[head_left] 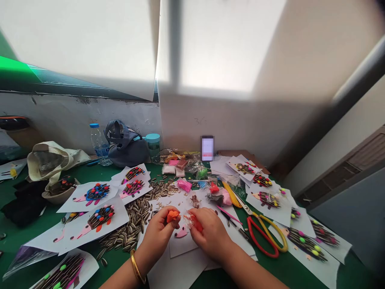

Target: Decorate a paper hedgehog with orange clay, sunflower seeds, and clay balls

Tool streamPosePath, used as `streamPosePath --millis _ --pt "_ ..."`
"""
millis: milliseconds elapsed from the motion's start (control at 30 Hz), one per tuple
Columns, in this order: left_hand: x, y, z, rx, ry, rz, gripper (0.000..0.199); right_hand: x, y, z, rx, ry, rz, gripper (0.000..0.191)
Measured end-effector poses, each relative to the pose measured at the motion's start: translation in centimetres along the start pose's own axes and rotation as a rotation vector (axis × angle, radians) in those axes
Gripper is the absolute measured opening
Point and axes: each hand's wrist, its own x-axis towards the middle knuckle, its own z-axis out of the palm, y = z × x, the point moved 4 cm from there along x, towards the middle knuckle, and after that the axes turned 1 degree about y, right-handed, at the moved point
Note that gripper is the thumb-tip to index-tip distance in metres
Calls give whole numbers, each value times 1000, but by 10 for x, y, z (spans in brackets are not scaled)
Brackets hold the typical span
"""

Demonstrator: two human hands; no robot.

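Note:
My left hand [161, 230], with a gold bangle on its wrist, pinches a lump of orange clay [172, 216]. Close by on the right, my right hand [209, 233] is closed around a clear plastic wrapper [189, 220] with red-orange clay inside. The two hands are a small gap apart. Below and between them, a pink clay shape with a dark dot [181, 232] lies on white paper [183, 245], partly hidden by my hands. A brown clay piece in plastic [195, 201] sits just beyond.
Sunflower seeds [132, 218] spread over the green table to the left. Hedgehog pictures [100, 216] lie on both sides. Red-handled scissors [261, 237], yellow-handled scissors [272, 232], pens [237, 226] and wrapped clay [184, 185] are near my hands. A phone [207, 148] leans on the wall.

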Motion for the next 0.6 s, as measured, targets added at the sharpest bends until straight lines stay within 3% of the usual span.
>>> streamPosePath --millis 200,467,600 --pt "-5 8 -3 82 15 231 17 0 -1 0 45 -19 17 29" --pt "-18 10 6 433 -66 405 28 1 -3 3 86 -56 4 26" --pt "-19 10 6 386 -72 390 27 0 -5 5 113 -73 -16 28"
